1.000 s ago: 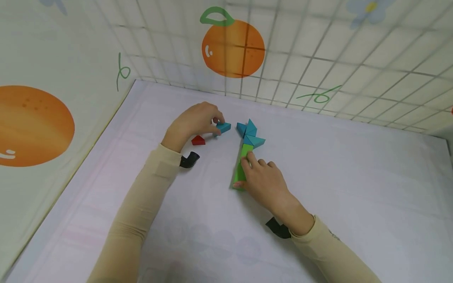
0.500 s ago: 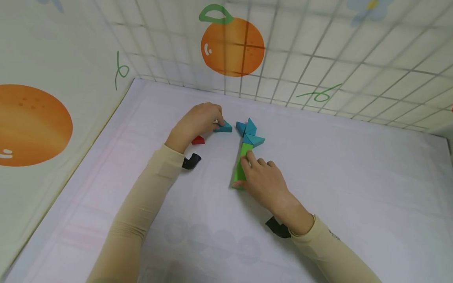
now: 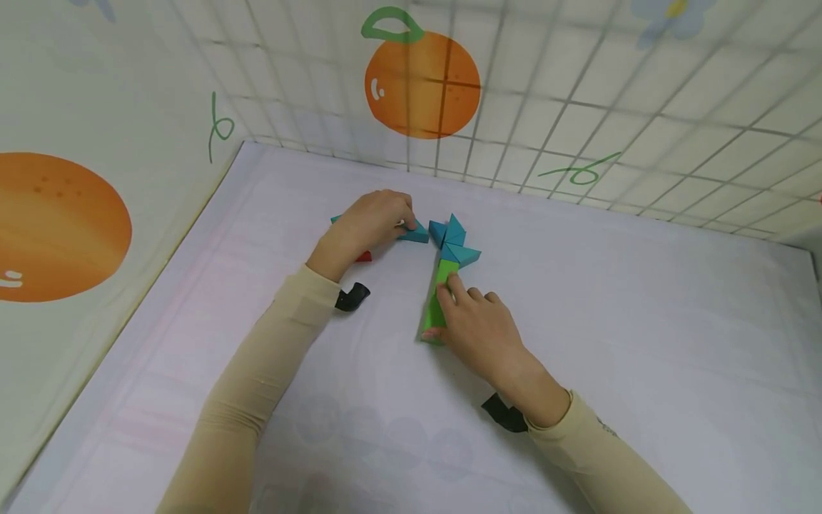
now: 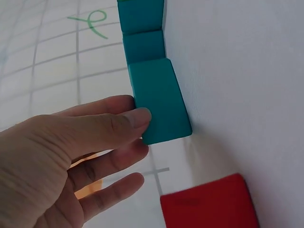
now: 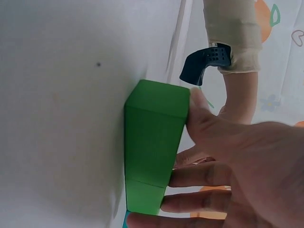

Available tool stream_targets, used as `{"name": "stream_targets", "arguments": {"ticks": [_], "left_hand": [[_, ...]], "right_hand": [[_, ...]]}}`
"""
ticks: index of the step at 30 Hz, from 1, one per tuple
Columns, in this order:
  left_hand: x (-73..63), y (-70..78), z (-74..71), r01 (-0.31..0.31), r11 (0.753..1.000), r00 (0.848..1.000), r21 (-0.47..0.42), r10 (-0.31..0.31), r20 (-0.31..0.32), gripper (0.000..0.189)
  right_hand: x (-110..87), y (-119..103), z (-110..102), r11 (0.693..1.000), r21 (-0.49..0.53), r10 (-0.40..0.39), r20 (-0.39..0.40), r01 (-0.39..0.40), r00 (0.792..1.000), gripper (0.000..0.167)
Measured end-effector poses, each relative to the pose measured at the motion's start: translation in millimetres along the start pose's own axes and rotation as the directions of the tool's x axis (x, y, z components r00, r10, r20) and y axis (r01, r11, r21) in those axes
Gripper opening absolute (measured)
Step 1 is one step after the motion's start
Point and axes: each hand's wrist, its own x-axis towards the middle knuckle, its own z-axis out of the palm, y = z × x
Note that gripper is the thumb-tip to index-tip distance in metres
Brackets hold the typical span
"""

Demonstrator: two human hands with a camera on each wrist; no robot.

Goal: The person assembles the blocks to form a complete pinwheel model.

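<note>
Since the green blocks [image 3: 434,312] probably needed steadying, our right hand [image 3: 478,325] gripped them, while our left hand [image 3: 369,223] pinched a teal block [image 4: 161,97] near the blue triangles [image 3: 455,234].

Table [image 3: 655,321] right of the right hand [image 3: 481,328] offers passage; green blocks [image 3: 435,314], blue pieces [image 3: 454,233] and left hand [image 3: 369,221] obstruct ahead and leftward, wall [image 3: 546,107] at far edge.

Wedges [image 4: 161,99] are teal, the bar [image 5: 154,137] green, the backdrop [image 3: 648,93] gridded.

Beige sleeves [image 3: 250,378], dark mark [image 3: 606,427] on right; curved black wrist pieces [image 3: 503,414].
</note>
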Motion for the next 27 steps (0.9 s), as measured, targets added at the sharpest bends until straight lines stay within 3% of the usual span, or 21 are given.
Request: {"name": "stream_targets", "arguments": {"ticks": [5, 12, 27], "left_hand": [[1.5, 3.0, 1.8, -0.012, 1.000, 1.000, -0.009, 0.013, 0.016, 0.019], [-0.6, 2.4, -0.2, 0.027, 0.999, 0.999, -0.018, -0.027, 0.029, 0.025], [3.0, 6.1, 7.0, -0.014, 1.000, 1.000, -0.027, 0.015, 0.024, 0.024]], "right_hand": [[0.1, 0.7, -1.7, 1.000, 0.017, 0.008, 0.024, -0.009, 1.000, 0.067], [1.9, 1.4, -2.7, 0.999, 0.032, 0.015, 0.058, -0.016, 0.998, 0.068], [2.4, 1.0, -1.3, 0.999, 0.040, 0.022, 0.054, -0.024, 0.998, 0.066]]}}
